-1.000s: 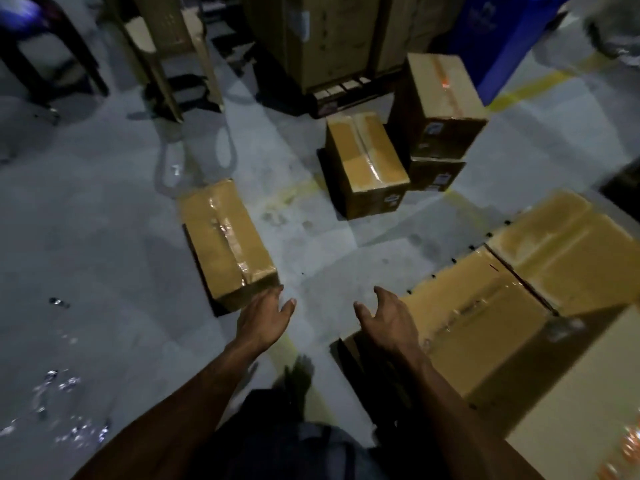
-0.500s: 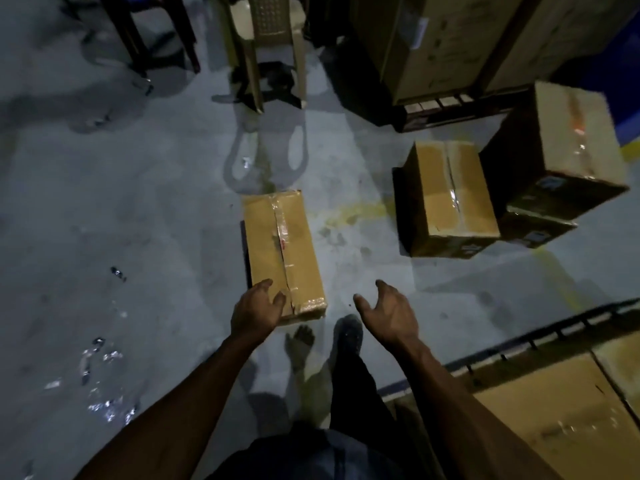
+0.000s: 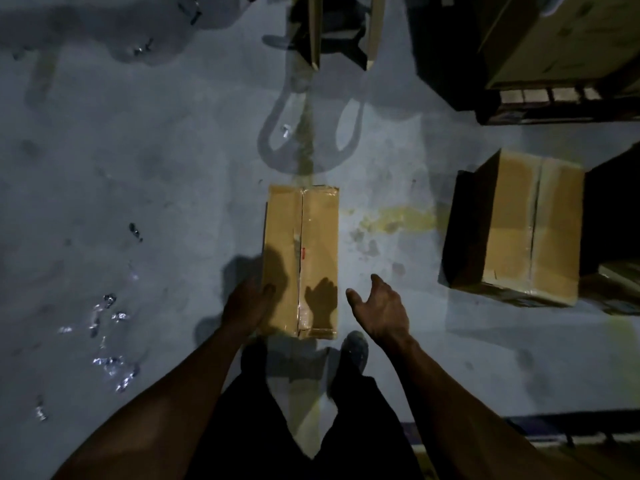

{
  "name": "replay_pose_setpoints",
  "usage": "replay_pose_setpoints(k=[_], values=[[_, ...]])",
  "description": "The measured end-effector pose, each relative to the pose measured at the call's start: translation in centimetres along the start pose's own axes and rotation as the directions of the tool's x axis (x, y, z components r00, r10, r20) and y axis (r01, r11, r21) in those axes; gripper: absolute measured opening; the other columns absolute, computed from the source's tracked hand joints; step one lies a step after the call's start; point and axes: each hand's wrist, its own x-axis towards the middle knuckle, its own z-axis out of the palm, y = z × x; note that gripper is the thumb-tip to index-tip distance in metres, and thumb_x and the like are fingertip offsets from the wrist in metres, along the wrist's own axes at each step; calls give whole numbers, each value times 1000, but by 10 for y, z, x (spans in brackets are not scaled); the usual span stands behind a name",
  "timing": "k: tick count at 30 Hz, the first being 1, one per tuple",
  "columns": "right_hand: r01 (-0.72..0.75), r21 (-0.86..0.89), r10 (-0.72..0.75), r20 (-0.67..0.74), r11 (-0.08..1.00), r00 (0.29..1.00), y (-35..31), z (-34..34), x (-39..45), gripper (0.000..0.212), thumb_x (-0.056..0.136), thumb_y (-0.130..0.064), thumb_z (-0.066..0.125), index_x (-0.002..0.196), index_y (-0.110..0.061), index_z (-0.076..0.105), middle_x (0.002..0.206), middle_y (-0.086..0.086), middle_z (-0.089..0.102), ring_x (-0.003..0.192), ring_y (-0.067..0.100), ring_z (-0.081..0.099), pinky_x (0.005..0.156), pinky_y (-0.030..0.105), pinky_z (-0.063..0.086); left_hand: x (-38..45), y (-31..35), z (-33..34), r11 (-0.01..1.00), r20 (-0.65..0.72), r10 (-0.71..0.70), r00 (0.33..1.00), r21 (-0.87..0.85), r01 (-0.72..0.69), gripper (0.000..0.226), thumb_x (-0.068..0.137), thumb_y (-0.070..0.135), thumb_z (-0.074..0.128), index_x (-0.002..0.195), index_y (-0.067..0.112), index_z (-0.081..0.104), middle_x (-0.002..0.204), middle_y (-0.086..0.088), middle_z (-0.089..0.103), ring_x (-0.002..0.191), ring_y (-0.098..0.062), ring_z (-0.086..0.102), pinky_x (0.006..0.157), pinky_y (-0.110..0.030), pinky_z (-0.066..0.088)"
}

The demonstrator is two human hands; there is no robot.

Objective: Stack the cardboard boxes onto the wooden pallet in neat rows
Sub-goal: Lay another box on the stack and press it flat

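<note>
A dim room with a grey concrete floor [image 3: 138, 174], scuffed and stained, with a worn yellow smear [image 3: 398, 220] on it and shiny scraps [image 3: 110, 327] scattered to the left. At the top edge stand the legs of a chair [image 3: 341, 32], throwing looped shadows down the floor. In the upper right corner a stack of large cartons [image 3: 561, 39] sits on a dark pallet [image 3: 554, 105].

Two cardboard boxes are fully in view on the floor. The near box [image 3: 304, 237] lies straight ahead of the person, its long axis running away from them, the taped seam along that same line, its short end just beyond their foot [image 3: 355, 348]. The second box [image 3: 530, 226] sits well apart to the right, long axis also pointing roughly away, slightly turned. A sliver of another box [image 3: 620, 282] shows at the right edge beside it.

The left hand [image 3: 247, 303] is at the near box's left edge, fingers relaxed and spread, the grip not closed on it; whether it touches cannot be told. The right hand [image 3: 381, 306] hovers just right of the box, palm turned inward, fingers apart, holding nothing
</note>
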Motion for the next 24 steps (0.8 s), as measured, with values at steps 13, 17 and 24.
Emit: replay_pose_setpoints(k=[13, 17, 24], values=[[-275, 121, 272, 45, 954, 961, 6, 164, 193, 86, 90, -59, 56, 154, -12, 24, 157, 11, 33, 142, 32, 33, 112, 42, 33, 263, -77, 71, 986, 87, -149, 985, -63, 155, 69, 97, 42, 62, 151, 6, 38, 150, -16, 47, 133, -35, 49, 108, -43, 43], [-311, 160, 308, 47, 937, 950, 14, 208, 243, 88, 88, -60, 60, 151, -7, 29, 155, 16, 35, 141, 35, 35, 111, 43, 33, 322, -104, 100, 984, 75, -168, 983, -38, 172, 87, 90, 53, 66, 155, 6, 31, 157, -15, 38, 141, -34, 41, 113, -41, 37], [-304, 263, 302, 49, 916, 952, 27, 253, 316, 94, 73, -73, 66, 140, -14, 37, 137, 11, 51, 121, 34, 51, 99, 44, 46, 381, -128, 139, 964, 114, -122, 986, -224, 145, 52, 86, 38, 77, 128, 15, 59, 116, -1, 63, 104, -20, 59, 86, -28, 45]])
